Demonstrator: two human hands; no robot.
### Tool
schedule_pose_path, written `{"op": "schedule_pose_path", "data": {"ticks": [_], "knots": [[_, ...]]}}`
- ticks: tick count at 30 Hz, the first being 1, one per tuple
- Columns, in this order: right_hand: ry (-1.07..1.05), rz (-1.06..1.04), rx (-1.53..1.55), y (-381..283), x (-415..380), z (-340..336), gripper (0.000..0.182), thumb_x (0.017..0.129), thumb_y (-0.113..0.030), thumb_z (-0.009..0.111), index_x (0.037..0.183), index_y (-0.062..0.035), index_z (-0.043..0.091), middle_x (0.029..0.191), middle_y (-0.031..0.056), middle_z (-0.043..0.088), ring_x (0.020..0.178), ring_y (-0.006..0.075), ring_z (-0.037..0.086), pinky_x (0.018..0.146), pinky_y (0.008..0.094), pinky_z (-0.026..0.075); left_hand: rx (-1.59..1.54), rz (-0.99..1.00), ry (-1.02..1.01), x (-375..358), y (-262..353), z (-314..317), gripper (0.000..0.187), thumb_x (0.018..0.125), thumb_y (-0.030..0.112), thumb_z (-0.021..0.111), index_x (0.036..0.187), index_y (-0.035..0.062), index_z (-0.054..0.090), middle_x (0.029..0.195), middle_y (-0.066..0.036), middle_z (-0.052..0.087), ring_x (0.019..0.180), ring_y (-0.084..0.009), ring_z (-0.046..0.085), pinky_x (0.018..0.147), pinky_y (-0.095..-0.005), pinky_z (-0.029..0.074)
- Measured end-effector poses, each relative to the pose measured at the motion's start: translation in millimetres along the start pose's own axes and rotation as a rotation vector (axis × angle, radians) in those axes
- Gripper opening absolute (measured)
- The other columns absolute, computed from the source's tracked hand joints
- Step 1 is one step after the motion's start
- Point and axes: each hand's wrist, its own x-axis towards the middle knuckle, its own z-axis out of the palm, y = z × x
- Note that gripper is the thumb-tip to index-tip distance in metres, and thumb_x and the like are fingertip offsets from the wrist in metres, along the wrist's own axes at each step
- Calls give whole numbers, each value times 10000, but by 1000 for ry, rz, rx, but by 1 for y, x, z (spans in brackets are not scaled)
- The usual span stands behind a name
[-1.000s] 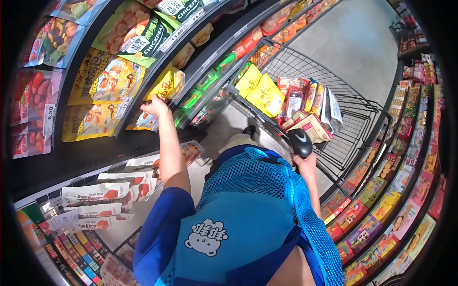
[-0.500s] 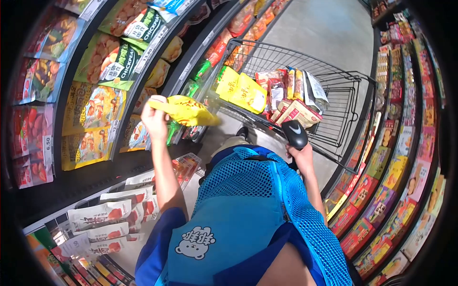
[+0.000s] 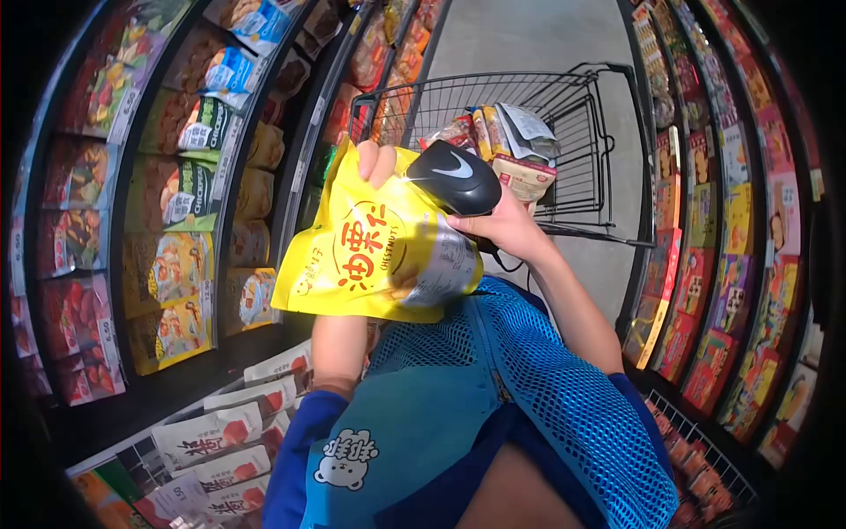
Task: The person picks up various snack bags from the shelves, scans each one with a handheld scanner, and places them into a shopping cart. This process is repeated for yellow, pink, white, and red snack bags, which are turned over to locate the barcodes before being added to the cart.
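A yellow bag of chestnuts (image 3: 352,251) hangs in front of my chest, its printed front facing up. My left hand (image 3: 377,162) grips its top edge, with the fingertips showing over the front and the rest hidden behind the bag. My right hand (image 3: 509,227) is closed round a black handheld barcode scanner (image 3: 455,178). The scanner's head overlaps the bag's upper right side, close to the white label (image 3: 445,263) printed there. Just beyond both hands stands a wire shopping cart (image 3: 582,231) holding several packaged snacks (image 3: 522,176); the bag covers its near left part.
Shelves of bagged snacks (image 3: 181,264) line the left, with chickpea packs (image 3: 196,185) among them. Colourful boxes (image 3: 692,291) fill shelves on the right. White pouches (image 3: 211,434) stand in a rack at lower left. The grey floor aisle (image 3: 520,44) runs beyond the cart.
My left hand has brought the chestnut bag from beside the left shelf to my chest, turning its front up. My right hand has moved the scanner left, over the bag.
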Motion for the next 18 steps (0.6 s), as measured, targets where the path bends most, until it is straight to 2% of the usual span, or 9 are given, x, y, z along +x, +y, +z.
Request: {"op": "schedule_pose_path", "data": {"ticks": [2, 4, 5, 6, 8, 10, 13, 17, 18], "knots": [[56, 0, 53, 15, -12, -3, 589, 755, -40, 753, 1291, 6, 514, 1206, 65, 616, 1092, 150, 557, 974, 313, 440, 105, 0, 452, -15, -6, 15, 175, 1004, 242, 497, 927, 93, 447, 892, -34, 456, 818, -212, 482, 798, -367, 462], [121, 46, -19, 20, -26, -2, 628, 726, -18, 741, 1306, 4, 500, 1235, 60, 597, 1128, 144, 533, 994, 302, 416, -66, -84, 310, -47, -2, -36, 172, 971, 278, 529, 1013, 117, 485, 988, -38, 507, 782, -192, 444, 749, -368, 468], [158, 70, -55, 22, -32, -1, 649, 712, -7, 735, 1314, 4, 493, 1250, 58, 587, 1146, 141, 521, 1004, 296, 404, -12, 24, 572, -87, -11, -52, 229, 953, 304, 543, 1080, 119, 496, 1071, -52, 533, 873, -202, 468, 800, -379, 466], [264, -24, -27, 30, -37, 0, 516, 705, -16, 685, 1208, 2, 570, 1126, 66, 648, 1023, 128, 581, 912, 284, 464, 69, 115, 837, -128, -19, -68, 302, 936, 330, 557, 1148, 121, 507, 1153, -66, 558, 964, -212, 492, 851, -390, 465], [353, 68, 45, 29, -47, -13, 492, 707, -10, 675, 1189, 3, 576, 1105, 58, 653, 1005, 125, 587, 905, 279, 463, 21, 87, 603, -167, -45, -43, 445, 938, 395, 552, 1274, 110, 487, 1263, -89, 551, 1180, -239, 473, 986, -434, 426], [414, 64, 46, 30, -52, -22, 454, 711, 8, 662, 1158, 4, 586, 1078, 45, 659, 964, 113, 596, 888, 269, 466, 65, 194, 1047, -114, -90, 54, 696, 943, 509, 506, 1475, 105, 308, 1381, -88, 511, 1271, -245, 481, 1114, -440, 343], [426, 71, 132, 32, -58, -30, 422, 720, 22, 651, 1138, -1, 596, 1063, 41, 657, 958, 104, 596, 869, 267, 471, 54, 70, 961, -110, -102, 58, 702, 940, 530, 518, 1469, 115, 316, 1427, -79, 464, 1310, -264, 451, 1133, -459, 313], [426, 109, 265, 32, -63, -33, 438, 749, 18, 698, 1177, -14, 609, 1071, 41, 664, 964, 131, 616, 880, 300, 490, 534, -92, 1097, -97, -112, 38, 546, 984, 236, 559, 1456, 102, 321, 1437, -90, 443, 1306, -264, 465, 1090, -435, 392], [424, 134, 250, 31, -63, -37, 433, 758, 10, 698, 1181, -20, 611, 1067, 45, 665, 963, 130, 617, 887, 297, 487, 424, -73, 1116, -90, -109, 37, 539, 973, 107, 561, 1454, 110, 319, 1433, -103, 444, 1285, -250, 488, 1052, -406, 440]]}}
